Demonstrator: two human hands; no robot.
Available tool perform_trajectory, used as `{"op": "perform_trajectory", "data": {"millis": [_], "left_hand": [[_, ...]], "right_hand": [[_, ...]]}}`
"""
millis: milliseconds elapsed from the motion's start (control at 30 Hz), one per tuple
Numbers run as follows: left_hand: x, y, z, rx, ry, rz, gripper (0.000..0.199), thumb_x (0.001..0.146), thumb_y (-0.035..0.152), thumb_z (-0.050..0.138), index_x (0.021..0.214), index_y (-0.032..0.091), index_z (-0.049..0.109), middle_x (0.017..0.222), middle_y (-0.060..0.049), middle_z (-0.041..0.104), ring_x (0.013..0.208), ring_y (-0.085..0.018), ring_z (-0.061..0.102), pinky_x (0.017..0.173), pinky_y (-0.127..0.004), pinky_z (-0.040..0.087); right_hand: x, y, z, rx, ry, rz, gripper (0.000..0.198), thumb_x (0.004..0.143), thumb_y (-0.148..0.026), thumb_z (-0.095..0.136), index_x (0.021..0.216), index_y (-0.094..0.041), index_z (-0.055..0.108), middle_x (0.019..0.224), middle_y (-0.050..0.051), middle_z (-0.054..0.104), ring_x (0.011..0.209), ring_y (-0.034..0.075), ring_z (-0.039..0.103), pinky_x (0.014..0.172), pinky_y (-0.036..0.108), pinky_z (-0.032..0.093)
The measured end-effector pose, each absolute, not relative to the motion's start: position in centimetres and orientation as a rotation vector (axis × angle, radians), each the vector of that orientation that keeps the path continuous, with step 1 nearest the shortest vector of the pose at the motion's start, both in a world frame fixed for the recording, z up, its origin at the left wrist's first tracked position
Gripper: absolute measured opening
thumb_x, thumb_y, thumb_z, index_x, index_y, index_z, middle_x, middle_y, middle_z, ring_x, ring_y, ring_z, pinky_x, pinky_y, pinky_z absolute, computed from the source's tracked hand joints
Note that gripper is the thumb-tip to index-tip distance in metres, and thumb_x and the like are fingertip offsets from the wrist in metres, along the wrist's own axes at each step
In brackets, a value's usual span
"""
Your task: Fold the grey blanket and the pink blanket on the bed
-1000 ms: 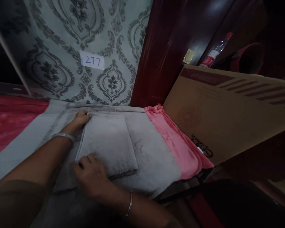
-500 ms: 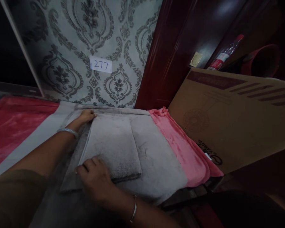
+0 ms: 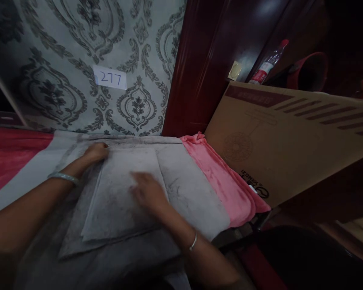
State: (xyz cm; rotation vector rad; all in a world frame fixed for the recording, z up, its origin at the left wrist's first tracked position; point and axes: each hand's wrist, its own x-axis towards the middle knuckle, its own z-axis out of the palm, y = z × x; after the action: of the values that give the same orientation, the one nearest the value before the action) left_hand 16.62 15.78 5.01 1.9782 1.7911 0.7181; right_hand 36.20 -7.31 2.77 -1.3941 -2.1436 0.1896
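Observation:
A folded grey plush cloth [image 3: 121, 205] lies on a larger grey plush cover, with another grey layer showing past its left edge. My left hand [image 3: 97, 152] is closed at the far left corner of the folded cloth, its fingertips pinching the fabric there. Over the right part of the same cloth is my right hand [image 3: 149, 192]. Its fingers are blurred but look apart, the index finger stretched out, and nothing is in them. Whether they touch the cloth I cannot tell.
Pink plush fabric [image 3: 214, 181] lies along the right side, red plush [image 3: 15, 157] on the left. A large cardboard box [image 3: 290, 145] stands at the right, with a plastic bottle [image 3: 268, 66] behind its top edge. A patterned wall [image 3: 139, 104] bearing a "277" paper label [image 3: 110, 77] rises behind.
My right hand has moved from the near left edge of the folded cloth to its right part. My left hand stays at the far corner. The near edge of the cloth now lies flatter and wider.

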Motion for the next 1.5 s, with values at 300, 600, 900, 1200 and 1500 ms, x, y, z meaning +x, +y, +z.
{"op": "perform_trajectory", "data": {"millis": [300, 600, 900, 1200, 1500], "left_hand": [[22.3, 7.7, 0.5, 2.551, 1.670, 0.296, 0.066, 0.091, 0.048, 0.045, 0.150, 0.020, 0.041, 0.162, -0.014, 0.025, 0.150, -0.039, 0.014, 0.118, -0.063, 0.008], [21.7, 7.5, -1.3, 2.595, 1.809, 0.235, 0.067, 0.094, 0.053, 0.036, 0.153, 0.023, 0.035, 0.163, -0.014, 0.022, 0.150, -0.036, 0.018, 0.117, -0.060, 0.017], [21.2, 7.9, -1.2, 2.534, 1.847, 0.203, 0.073, 0.095, 0.056, 0.029, 0.155, 0.014, 0.028, 0.164, -0.014, 0.017, 0.152, -0.029, 0.017, 0.120, -0.057, 0.014], [17.4, 12.2, -1.2, 2.358, 1.914, 0.157, 0.073, 0.093, 0.057, 0.029, 0.155, 0.019, 0.028, 0.163, -0.012, 0.024, 0.151, -0.032, 0.017, 0.118, -0.059, 0.019], [17.4, 11.2, -0.2, 2.466, 1.785, 0.336, 0.075, 0.093, 0.057, 0.032, 0.153, 0.013, 0.031, 0.160, -0.019, 0.028, 0.149, -0.036, 0.019, 0.115, -0.060, 0.017]], "right_hand": [[39.5, -0.1, 0.2, -1.800, -2.137, 0.167, 0.061, 0.100, -0.033, 0.039, 0.155, -0.011, 0.025, 0.163, 0.015, 0.020, 0.152, 0.023, 0.012, 0.121, 0.049, 0.018], [39.7, 2.6, 0.1, -1.883, -2.199, 0.186, 0.053, 0.102, -0.037, 0.034, 0.149, -0.014, 0.037, 0.159, 0.015, 0.031, 0.149, 0.025, 0.023, 0.119, 0.056, 0.016], [38.2, 8.1, -0.5, -1.935, -2.129, 0.209, 0.058, 0.103, -0.043, 0.030, 0.156, -0.022, 0.027, 0.164, 0.008, 0.018, 0.152, 0.025, 0.012, 0.120, 0.050, 0.014], [38.7, 8.6, -1.7, -1.927, -2.138, 0.198, 0.060, 0.102, -0.046, 0.026, 0.157, -0.021, 0.025, 0.165, 0.009, 0.017, 0.152, 0.025, 0.011, 0.120, 0.049, 0.013], [38.8, 8.7, -2.2, -1.932, -2.124, 0.240, 0.060, 0.102, -0.046, 0.026, 0.157, -0.022, 0.024, 0.165, 0.007, 0.015, 0.152, 0.024, 0.009, 0.120, 0.049, 0.012]]}}
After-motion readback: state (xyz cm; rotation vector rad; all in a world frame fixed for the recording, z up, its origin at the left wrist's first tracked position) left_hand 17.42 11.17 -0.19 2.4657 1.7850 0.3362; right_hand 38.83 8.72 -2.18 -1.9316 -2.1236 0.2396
